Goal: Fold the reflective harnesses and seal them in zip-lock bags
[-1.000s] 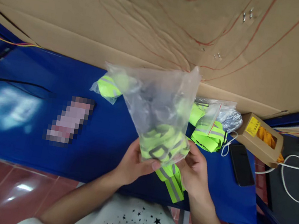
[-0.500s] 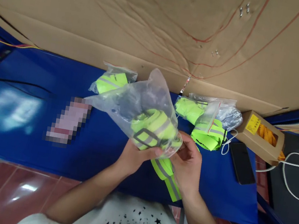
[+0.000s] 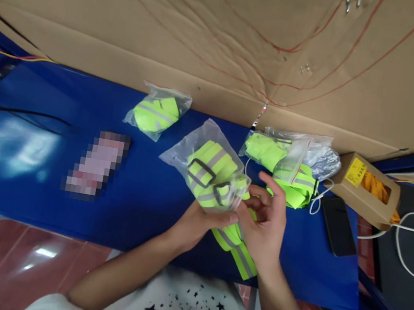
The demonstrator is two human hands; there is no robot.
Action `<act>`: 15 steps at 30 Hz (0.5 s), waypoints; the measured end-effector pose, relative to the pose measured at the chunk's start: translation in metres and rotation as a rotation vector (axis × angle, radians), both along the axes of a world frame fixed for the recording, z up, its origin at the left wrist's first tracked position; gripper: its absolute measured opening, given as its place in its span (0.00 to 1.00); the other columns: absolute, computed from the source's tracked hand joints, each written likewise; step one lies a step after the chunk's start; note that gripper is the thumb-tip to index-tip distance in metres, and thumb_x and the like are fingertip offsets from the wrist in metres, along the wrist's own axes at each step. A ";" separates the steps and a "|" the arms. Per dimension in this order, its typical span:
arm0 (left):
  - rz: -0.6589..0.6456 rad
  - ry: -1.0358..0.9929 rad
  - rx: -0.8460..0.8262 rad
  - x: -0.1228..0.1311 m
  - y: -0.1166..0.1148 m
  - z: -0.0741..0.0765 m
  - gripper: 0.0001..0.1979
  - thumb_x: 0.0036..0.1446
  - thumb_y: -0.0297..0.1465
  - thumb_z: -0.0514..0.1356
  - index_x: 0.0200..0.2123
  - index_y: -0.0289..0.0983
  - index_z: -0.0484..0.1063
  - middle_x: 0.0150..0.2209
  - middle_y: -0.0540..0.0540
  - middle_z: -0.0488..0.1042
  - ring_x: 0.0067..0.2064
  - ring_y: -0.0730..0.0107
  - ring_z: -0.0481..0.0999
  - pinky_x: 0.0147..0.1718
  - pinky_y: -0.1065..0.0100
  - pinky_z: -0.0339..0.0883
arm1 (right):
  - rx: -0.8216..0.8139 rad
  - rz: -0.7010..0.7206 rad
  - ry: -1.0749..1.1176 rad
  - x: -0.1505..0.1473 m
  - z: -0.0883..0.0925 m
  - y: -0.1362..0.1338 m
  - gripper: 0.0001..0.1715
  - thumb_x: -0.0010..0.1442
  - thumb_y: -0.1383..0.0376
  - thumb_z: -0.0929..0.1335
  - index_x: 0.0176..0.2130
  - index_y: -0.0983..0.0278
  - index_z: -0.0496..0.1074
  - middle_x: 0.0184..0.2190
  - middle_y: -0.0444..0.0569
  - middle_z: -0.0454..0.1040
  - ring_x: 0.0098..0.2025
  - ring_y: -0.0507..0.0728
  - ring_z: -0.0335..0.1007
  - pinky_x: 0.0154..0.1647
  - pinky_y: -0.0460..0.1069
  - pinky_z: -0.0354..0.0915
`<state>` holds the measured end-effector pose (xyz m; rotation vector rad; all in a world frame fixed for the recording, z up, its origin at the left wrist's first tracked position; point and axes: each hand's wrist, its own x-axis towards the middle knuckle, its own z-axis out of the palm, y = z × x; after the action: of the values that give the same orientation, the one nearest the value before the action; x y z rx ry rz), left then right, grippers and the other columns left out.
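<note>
A clear plastic bag (image 3: 181, 149) is held up in front of me with a rolled neon-yellow reflective strap (image 3: 220, 163) inside; black buckles show through the plastic. My left hand (image 3: 195, 225) is closed on the bag's lower side, thumb across its near edge. At the bag's right end, my right hand (image 3: 265, 229) grips the edge with its thumb low and the index finger raised; its other fingertips are partly hidden. Beneath both hands another yellow reflective strap (image 3: 240, 255) lies on the blue table (image 3: 135, 206).
A bagged yellow strap (image 3: 156, 113) lies back left. More bagged straps (image 3: 267, 151) and a yellow strap roll (image 3: 296, 188) lie back right, beside a black phone (image 3: 338, 227) and an open cardboard box (image 3: 368, 190). A blurred-out item (image 3: 98, 163) sits left. A cardboard wall (image 3: 134, 21) rises behind.
The bag has flattened and drawn in around the strap, its top dropping lower. My right index finger has lifted away from the bag.
</note>
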<state>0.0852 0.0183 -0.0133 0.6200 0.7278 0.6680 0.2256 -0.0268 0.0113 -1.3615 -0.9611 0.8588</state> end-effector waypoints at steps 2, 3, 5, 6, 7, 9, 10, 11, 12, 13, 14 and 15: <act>-0.059 0.010 0.001 -0.011 0.006 0.006 0.28 0.46 0.32 0.79 0.52 0.40 0.81 0.52 0.45 0.83 0.55 0.55 0.81 0.56 0.60 0.73 | -0.044 0.116 -0.062 0.010 0.001 0.000 0.38 0.62 0.65 0.77 0.66 0.49 0.65 0.40 0.44 0.77 0.34 0.53 0.75 0.34 0.49 0.74; -0.083 0.021 -0.001 -0.016 0.008 0.009 0.28 0.47 0.31 0.79 0.53 0.41 0.81 0.52 0.45 0.83 0.54 0.57 0.82 0.55 0.61 0.74 | -0.053 0.148 -0.108 0.014 0.002 0.000 0.36 0.61 0.65 0.77 0.64 0.49 0.69 0.38 0.42 0.76 0.32 0.52 0.73 0.32 0.48 0.72; -0.118 0.030 -0.020 -0.023 0.007 0.013 0.27 0.49 0.32 0.79 0.53 0.40 0.80 0.50 0.45 0.84 0.51 0.59 0.83 0.50 0.64 0.75 | -0.052 0.138 -0.195 0.018 0.003 0.002 0.25 0.59 0.64 0.78 0.55 0.52 0.76 0.34 0.41 0.73 0.31 0.51 0.69 0.31 0.47 0.69; -0.132 0.027 -0.034 -0.023 0.005 0.013 0.26 0.50 0.34 0.78 0.52 0.39 0.80 0.49 0.44 0.84 0.50 0.59 0.83 0.48 0.64 0.75 | -0.054 0.111 -0.210 0.018 0.003 0.002 0.22 0.59 0.64 0.79 0.52 0.53 0.77 0.34 0.40 0.73 0.32 0.51 0.68 0.32 0.47 0.68; -0.143 0.021 -0.046 -0.021 0.001 0.014 0.24 0.52 0.37 0.77 0.52 0.38 0.80 0.47 0.43 0.84 0.48 0.59 0.83 0.46 0.65 0.76 | -0.063 0.083 -0.193 0.017 0.003 0.003 0.19 0.59 0.64 0.78 0.49 0.54 0.77 0.34 0.40 0.72 0.32 0.50 0.68 0.32 0.47 0.68; -0.158 0.005 -0.070 -0.013 -0.008 0.012 0.22 0.56 0.41 0.74 0.49 0.35 0.80 0.43 0.41 0.84 0.45 0.61 0.83 0.43 0.66 0.76 | -0.090 0.051 -0.097 0.011 0.003 0.005 0.14 0.60 0.64 0.77 0.46 0.56 0.76 0.35 0.40 0.70 0.30 0.49 0.68 0.29 0.46 0.66; -0.172 -0.009 -0.087 -0.009 -0.013 0.012 0.22 0.58 0.44 0.72 0.47 0.34 0.79 0.41 0.41 0.83 0.43 0.62 0.83 0.41 0.67 0.76 | -0.101 0.033 -0.048 0.008 0.003 0.006 0.12 0.61 0.64 0.75 0.45 0.57 0.75 0.35 0.40 0.69 0.28 0.48 0.67 0.25 0.45 0.64; -0.198 -0.033 -0.106 -0.004 -0.017 0.012 0.23 0.59 0.47 0.71 0.46 0.33 0.79 0.39 0.41 0.82 0.41 0.64 0.82 0.40 0.67 0.76 | -0.102 -0.003 -0.018 0.005 0.003 0.007 0.09 0.62 0.64 0.75 0.44 0.57 0.75 0.34 0.39 0.67 0.25 0.47 0.64 0.22 0.44 0.61; -0.232 -0.068 -0.126 -0.002 -0.021 0.012 0.25 0.60 0.51 0.69 0.45 0.33 0.78 0.38 0.41 0.81 0.39 0.64 0.82 0.39 0.66 0.76 | -0.093 -0.055 -0.016 0.003 0.003 0.008 0.07 0.62 0.65 0.74 0.42 0.58 0.75 0.32 0.39 0.66 0.23 0.46 0.62 0.20 0.44 0.59; -0.284 -0.105 -0.141 -0.001 -0.024 0.013 0.28 0.60 0.54 0.66 0.45 0.33 0.77 0.38 0.40 0.80 0.38 0.64 0.82 0.37 0.66 0.76 | -0.077 -0.110 -0.038 0.003 0.003 0.009 0.06 0.62 0.65 0.75 0.39 0.59 0.75 0.31 0.38 0.64 0.22 0.45 0.60 0.19 0.43 0.58; -0.356 -0.136 -0.140 -0.002 -0.025 0.015 0.31 0.61 0.58 0.63 0.45 0.33 0.76 0.39 0.39 0.80 0.38 0.63 0.81 0.35 0.65 0.76 | -0.064 -0.161 -0.067 0.004 0.002 0.010 0.06 0.61 0.65 0.76 0.36 0.60 0.74 0.29 0.37 0.63 0.21 0.45 0.59 0.19 0.43 0.58; -0.430 -0.152 -0.113 -0.006 -0.027 0.017 0.33 0.61 0.60 0.61 0.44 0.33 0.76 0.39 0.38 0.80 0.37 0.62 0.81 0.33 0.65 0.75 | -0.062 -0.196 -0.079 0.005 0.002 0.011 0.09 0.60 0.65 0.77 0.34 0.61 0.74 0.27 0.37 0.62 0.21 0.45 0.58 0.18 0.43 0.58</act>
<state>0.0795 -0.0085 0.0033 0.5907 0.4660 0.2708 0.2310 -0.0162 0.0128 -1.5245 -0.8503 0.6953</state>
